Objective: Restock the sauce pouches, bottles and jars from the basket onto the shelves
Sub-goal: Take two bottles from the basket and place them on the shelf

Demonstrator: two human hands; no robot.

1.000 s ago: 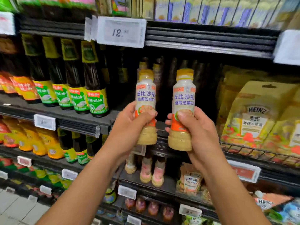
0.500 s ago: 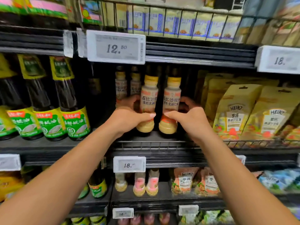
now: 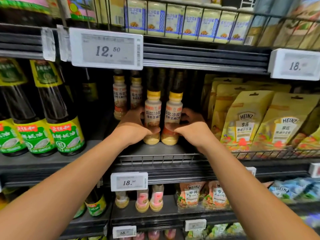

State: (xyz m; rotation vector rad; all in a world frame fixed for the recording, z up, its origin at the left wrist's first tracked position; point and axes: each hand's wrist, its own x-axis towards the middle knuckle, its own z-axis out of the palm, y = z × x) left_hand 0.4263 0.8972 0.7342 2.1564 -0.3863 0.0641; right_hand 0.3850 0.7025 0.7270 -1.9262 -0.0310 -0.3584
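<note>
left hand [image 3: 133,130]: wraps the lower body of the left yellow-capped plastic dressing bottle [image 3: 152,116], thumb across the front label, fingers behind.
right hand [image 3: 194,134]: grasps the right yellow-capped plastic dressing bottle [image 3: 173,116] the same way, low on the body.
bottles: both upright, side by side and touching or nearly so. their bases seem to be down on the dark metal shelf [image 3: 155,150], behind the low wire front rail [image 3: 155,159] and ahead of the rear row of matching bottles [image 3: 119,97].
neighbours: yellow heinz stand-up pouches [image 3: 242,122] just to the right; dark glass bottles with green labels [image 3: 60,118] apart to the left.
basket: not in view.
step: seating the pair; letting go looks next.
risk: the bottles are tall and narrow, so a thumb dragging on a label as it withdraws could tip one into its twin or forward over the rail. pushing deeper could knock the rear row. the right hand's knuckles, near the pouches, could nudge them askew.
</note>
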